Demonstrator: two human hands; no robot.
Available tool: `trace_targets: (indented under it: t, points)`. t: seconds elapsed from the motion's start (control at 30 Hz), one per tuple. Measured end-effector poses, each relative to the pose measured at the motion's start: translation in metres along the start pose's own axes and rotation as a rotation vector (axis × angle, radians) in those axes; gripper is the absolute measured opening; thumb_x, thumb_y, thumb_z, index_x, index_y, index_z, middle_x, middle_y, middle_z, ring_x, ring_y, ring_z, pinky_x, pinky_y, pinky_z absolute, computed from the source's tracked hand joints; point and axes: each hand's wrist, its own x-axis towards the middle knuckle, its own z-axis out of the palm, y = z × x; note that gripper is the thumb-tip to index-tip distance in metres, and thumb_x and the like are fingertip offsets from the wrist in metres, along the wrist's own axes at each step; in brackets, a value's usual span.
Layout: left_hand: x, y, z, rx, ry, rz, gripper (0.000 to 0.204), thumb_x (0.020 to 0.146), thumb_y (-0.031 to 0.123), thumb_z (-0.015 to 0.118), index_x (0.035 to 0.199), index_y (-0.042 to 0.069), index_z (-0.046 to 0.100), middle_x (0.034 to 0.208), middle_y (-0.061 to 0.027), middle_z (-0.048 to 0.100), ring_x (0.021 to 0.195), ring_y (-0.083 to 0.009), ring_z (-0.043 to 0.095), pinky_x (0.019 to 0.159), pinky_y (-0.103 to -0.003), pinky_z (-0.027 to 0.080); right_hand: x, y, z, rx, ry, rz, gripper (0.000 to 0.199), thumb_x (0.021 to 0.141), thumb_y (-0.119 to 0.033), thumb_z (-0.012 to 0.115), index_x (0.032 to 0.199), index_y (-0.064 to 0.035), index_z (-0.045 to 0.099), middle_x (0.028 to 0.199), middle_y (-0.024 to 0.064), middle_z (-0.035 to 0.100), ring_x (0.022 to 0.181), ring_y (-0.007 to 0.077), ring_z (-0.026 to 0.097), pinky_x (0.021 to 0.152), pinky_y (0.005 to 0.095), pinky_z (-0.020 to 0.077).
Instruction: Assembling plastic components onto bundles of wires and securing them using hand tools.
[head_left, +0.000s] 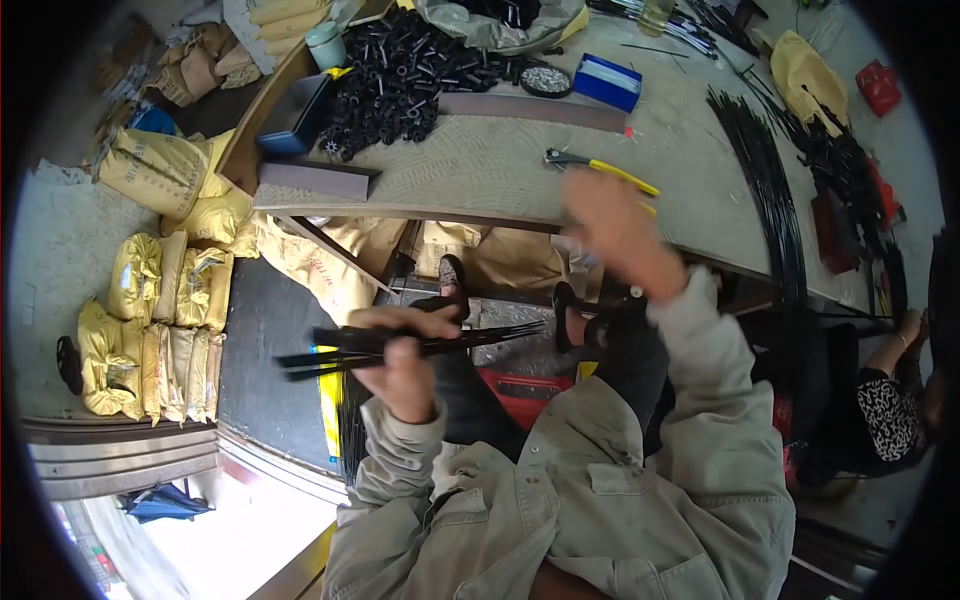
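Note:
My left hand is closed around a bundle of thin black strips, held level above my lap. One end of the bundle sticks out to the left of the hand, and the other tapers to the right. Raised at the table's front edge, my right hand is smeared by motion, so its fingers cannot be read. Just beyond it lies a pair of yellow-handled cutting pliers on the table; whether the hand touches them I cannot tell.
On the table a heap of black tubular parts sits behind grey bars, near a blue box and a round dish. Long black strips lie at right. Another person's arm is farther right; yellow sacks stand left.

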Motion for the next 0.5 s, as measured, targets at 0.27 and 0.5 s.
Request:
trace_targets:
  t: [0.27, 0.5]
  points:
    - [0.030, -0.020, -0.047, -0.632, 0.459, -0.290, 0.042, 0.090, 0.046, 0.041, 0.077, 0.006, 0.047, 0.061, -0.0022, 0.044, 0.058, -0.0142, 0.047, 0.061, -0.029, 0.047, -0.067, -0.116, 0.028, 1.836, 0.282, 0.512, 0.039, 0.084, -0.032, 0.057, 0.114, -0.0063, 0.052, 0.121, 0.0124, 0.045, 0.116, 0.0188, 0.039, 0.096, 0.0336, 0.0347]
    - [-0.076, -0.081, -0.009, -0.156, -0.309, -0.840, 0.040, 0.087, 0.034, 0.054, 0.108, 0.000, 0.051, 0.105, -0.0126, 0.057, 0.096, -0.0260, 0.055, 0.087, -0.040, 0.042, -0.050, -0.075, 0.017, 1.788, 0.701, 0.094, 0.028, 0.089, -0.032, 0.050, 0.087, -0.0048, 0.055, 0.077, 0.0076, 0.055, 0.074, 0.0182, 0.054, 0.069, 0.0300, 0.0425]
